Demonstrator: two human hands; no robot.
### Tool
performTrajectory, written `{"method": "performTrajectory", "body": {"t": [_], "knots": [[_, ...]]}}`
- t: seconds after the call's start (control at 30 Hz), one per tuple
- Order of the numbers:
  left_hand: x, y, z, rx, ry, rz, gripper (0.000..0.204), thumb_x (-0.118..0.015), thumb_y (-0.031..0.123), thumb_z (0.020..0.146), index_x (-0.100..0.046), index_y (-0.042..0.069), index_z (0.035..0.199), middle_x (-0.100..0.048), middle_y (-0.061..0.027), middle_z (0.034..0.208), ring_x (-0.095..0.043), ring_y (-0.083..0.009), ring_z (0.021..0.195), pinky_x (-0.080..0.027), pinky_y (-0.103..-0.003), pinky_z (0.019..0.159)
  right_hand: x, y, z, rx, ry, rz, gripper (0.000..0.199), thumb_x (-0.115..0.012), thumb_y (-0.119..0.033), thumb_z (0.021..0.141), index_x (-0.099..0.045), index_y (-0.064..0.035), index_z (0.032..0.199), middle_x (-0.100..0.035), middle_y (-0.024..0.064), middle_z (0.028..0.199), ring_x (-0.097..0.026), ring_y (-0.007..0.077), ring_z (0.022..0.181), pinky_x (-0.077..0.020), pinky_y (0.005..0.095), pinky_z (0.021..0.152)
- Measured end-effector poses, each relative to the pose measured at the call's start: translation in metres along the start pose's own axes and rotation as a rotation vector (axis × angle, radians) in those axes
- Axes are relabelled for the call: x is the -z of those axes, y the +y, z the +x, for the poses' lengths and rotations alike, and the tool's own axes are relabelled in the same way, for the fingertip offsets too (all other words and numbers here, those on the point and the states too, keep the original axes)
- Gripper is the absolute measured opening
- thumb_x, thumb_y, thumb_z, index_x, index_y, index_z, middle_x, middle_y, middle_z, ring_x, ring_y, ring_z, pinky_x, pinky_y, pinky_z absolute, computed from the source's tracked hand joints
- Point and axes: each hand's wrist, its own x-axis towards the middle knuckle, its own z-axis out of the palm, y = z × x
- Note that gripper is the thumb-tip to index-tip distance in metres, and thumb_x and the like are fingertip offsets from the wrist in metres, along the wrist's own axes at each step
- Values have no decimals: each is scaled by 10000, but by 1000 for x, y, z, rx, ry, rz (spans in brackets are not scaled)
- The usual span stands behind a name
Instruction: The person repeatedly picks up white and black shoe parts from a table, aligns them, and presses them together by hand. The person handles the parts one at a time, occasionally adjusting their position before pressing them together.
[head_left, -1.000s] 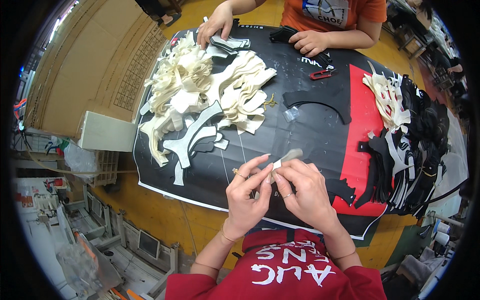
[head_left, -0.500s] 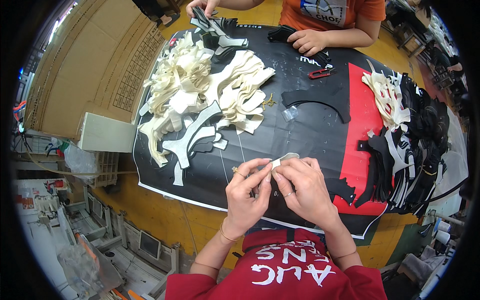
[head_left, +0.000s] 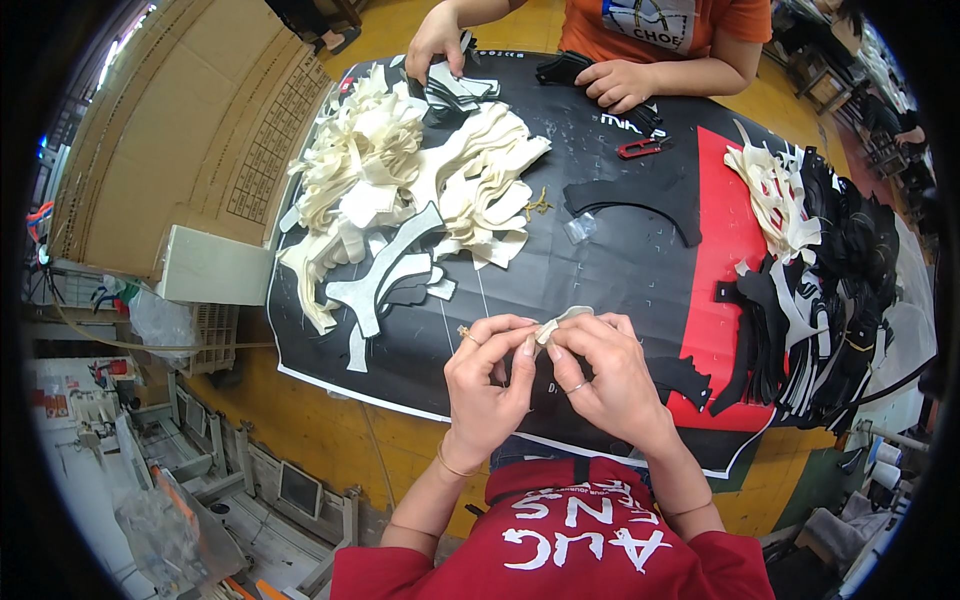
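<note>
A small cream cut fabric piece (head_left: 574, 313) is pinched between my two hands above the near side of the table. My left hand (head_left: 490, 372) has its thumb and fingertips closed at the piece's left end. Most of the piece sits in my right hand (head_left: 603, 372), which grips it with curled fingers; part of the fabric is hidden behind them. Beyond my hands to the left lie heaped cream fabric pieces (head_left: 487, 190) and light grey cut pieces (head_left: 393, 262). A curved black piece (head_left: 640, 200) rests farther off, past my right hand.
Across the black table cover (head_left: 570, 275), a co-worker's hand (head_left: 436, 42) holds grey-and-black pieces; their other hand (head_left: 616, 86) rests on black pieces. Red-handled snips (head_left: 640, 148) lie nearby. Bundled black and cream pieces (head_left: 850, 270) cover the right end. A cardboard box (head_left: 180, 130) stands left.
My left hand has shifted slightly left, and the cream piece is tilted a little differently. The co-worker's hand at the far left has moved right and lowered its pieces toward the table.
</note>
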Motion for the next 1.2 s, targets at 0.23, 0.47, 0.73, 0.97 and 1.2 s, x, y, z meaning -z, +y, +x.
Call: {"method": "performTrajectory", "body": {"t": [0.23,0.47,0.73,0.97,1.2], "knots": [[9,-11,3,294,33,-484,155,-593,27,1001,-668,-71,1094,-655,-62,1075,-578,-59,855,-483,-213,699,11,8,-1,-120,-69,188,126,-632,-117,933,-671,3,940,-695,92,896,-627,264,814,-440,366,837],[6,-12,-7,322,-7,-641,196,-567,88,1020,-656,-53,1123,-693,-81,1024,-611,-96,814,-502,-245,742,-5,9,-2,-282,-12,478,271,-731,-237,931,-683,24,981,-672,32,807,-583,75,763,-459,255,706],[19,-29,2,356,43,-1315,366,-457,328,1067,-463,56,1312,-518,-220,1406,-523,-276,1292,-434,-390,1066,-23,18,6,-363,-1,571,218,-686,-192,983,-693,8,896,-642,-18,799,-521,51,777,-425,239,710],[-5,-20,-7,308,78,-827,820,-702,17,930,-171,19,1554,-438,-254,1464,-525,-262,1308,-452,-370,1095,-28,10,12,-181,-6,471,218,-668,-180,980,-680,36,997,-638,72,810,-559,121,754,-444,288,699],[1,-25,2,334,314,-797,642,-674,-54,929,-313,-36,1461,-609,-180,1263,-643,-190,1103,-540,-287,952,-18,20,1,-343,-129,848,224,-649,-151,998,-701,48,1086,-694,43,899,-621,103,836,-498,260,784]]}}
